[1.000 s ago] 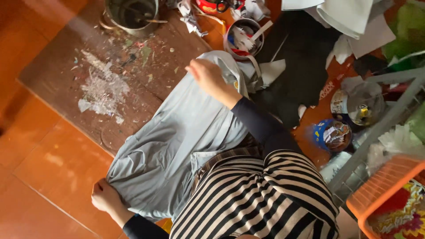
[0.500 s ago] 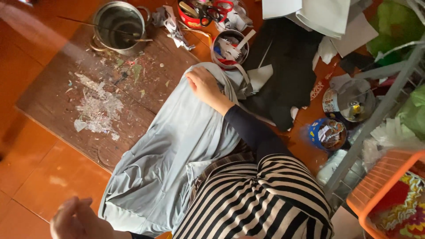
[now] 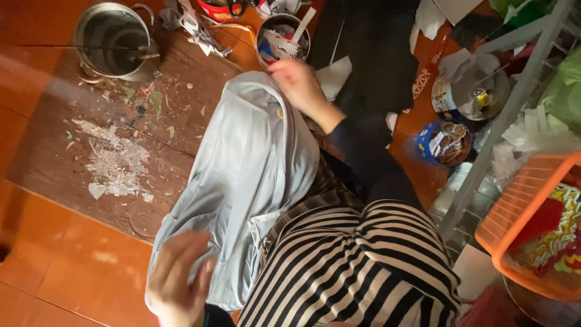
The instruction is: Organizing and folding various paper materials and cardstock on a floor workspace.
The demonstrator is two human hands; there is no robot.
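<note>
A pale grey-blue cloth garment (image 3: 242,181) lies across the frame's middle. The right hand (image 3: 299,85) pinches its top edge; the left hand (image 3: 178,278), blurred at lower left, hovers open over its hem.

A shirt (image 3: 242,181) lies across a board (image 3: 78,157) on the floor, with paper scraps (image 3: 115,163) to its left. A pot (image 3: 115,42) stands at the board's far left corner. A tin (image 3: 281,36) of scraps sits beyond the shirt's far end. A basket (image 3: 532,230) sits at the right, on a rack (image 3: 514,103)
</note>
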